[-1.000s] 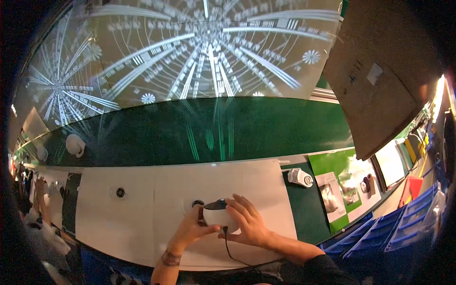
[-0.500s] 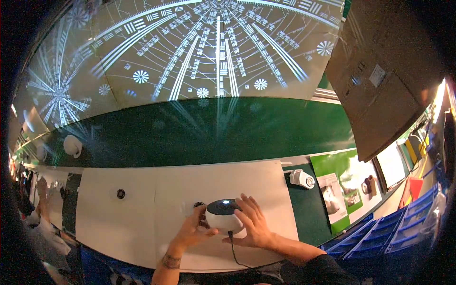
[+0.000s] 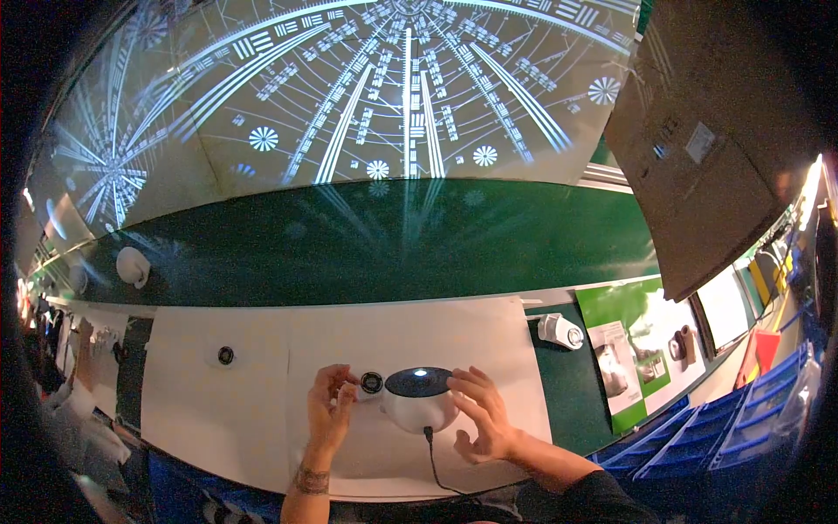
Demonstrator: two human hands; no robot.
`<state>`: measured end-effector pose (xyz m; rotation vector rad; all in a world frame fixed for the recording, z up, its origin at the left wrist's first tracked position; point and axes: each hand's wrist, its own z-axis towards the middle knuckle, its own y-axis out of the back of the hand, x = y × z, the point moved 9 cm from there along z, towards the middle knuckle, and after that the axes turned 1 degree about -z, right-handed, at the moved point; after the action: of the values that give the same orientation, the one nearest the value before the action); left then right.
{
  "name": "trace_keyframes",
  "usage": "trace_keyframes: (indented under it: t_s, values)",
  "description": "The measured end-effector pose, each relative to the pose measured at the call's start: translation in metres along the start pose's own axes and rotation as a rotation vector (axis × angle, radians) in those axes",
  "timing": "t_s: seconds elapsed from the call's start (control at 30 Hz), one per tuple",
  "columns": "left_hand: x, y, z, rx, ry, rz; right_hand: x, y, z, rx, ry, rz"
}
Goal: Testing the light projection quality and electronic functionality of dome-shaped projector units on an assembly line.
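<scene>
A rounded white projector [image 3: 421, 409] with a dark top and a glowing lens stands on the white board, a black cable running from its front. My right hand [image 3: 485, 417] is at its right side, fingers spread, fingertips at the rim and thumb apart from the body. To the projector's left, my left hand [image 3: 330, 403] has bent fingers with a gap to the thumb. Its fingertips are close beside a small round lens piece [image 3: 371, 382], black-topped with a pale body; whether they touch cannot be made out.
A similar black round piece [image 3: 226, 355] lies on the white board [image 3: 214, 410] at left. White devices sit at right [image 3: 559, 332] and far left [image 3: 133, 267]. A cardboard sheet [image 3: 698, 192] hangs at right above a green printed box [image 3: 642, 349]. Light patterns cover the far panel [image 3: 349, 113].
My left hand has left the projector's side and drawn left beside the small lens piece, which is now more exposed. My right hand has eased off slightly to the right.
</scene>
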<state>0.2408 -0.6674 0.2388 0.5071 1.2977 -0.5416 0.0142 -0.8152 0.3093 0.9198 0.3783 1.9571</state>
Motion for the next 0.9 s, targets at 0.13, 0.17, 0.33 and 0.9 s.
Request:
trace_keyframes:
  t_s: [0.13, 0.17, 0.33, 0.9]
  values:
    - [0.000, 0.000, 0.001, -0.005, 0.002, -0.014, -0.004, 0.006, -0.001, -0.082, -0.006, -0.050]
    - [0.001, 0.001, 0.001, -0.006, 0.001, -0.022, -0.005, 0.007, -0.001, -0.091, -0.006, -0.056]
    - [0.007, 0.002, 0.000, -0.008, 0.000, -0.014, -0.007, 0.006, -0.003, -0.097, -0.003, -0.052]
    - [0.004, -0.073, -0.029, 0.465, 0.159, -0.253, -0.026, -0.022, 0.009, 0.192, -0.172, 0.177]
